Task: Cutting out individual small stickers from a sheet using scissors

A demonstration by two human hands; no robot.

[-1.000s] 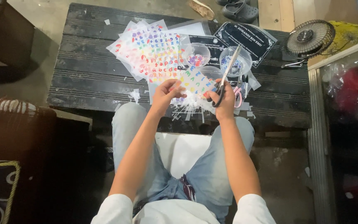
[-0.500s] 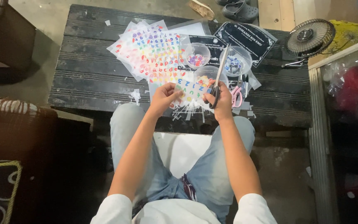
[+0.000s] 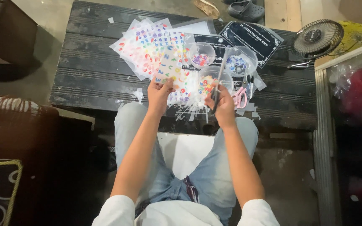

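At the bench's (image 3: 89, 75) near edge my left hand (image 3: 159, 94) pinches the thin, floppy sticker sheet (image 3: 177, 79) by its corner while my right hand's (image 3: 222, 104) fingers grip what look like scissors (image 3: 218, 79).

Sticker sheets (image 3: 151, 46) lie fanned on the worktop (image 3: 89, 71), left of three small bowls (image 3: 202, 54) clustered mid-worktop. Left hand (image 3: 159, 94) holds one sheet (image 3: 174, 81) at the near edge; right hand (image 3: 221, 104) beside it grips scissors (image 3: 218, 83) over the nearest bowl. Fan (image 3: 317, 39) sits far right, plaque (image 3: 252, 39) behind the bowls.
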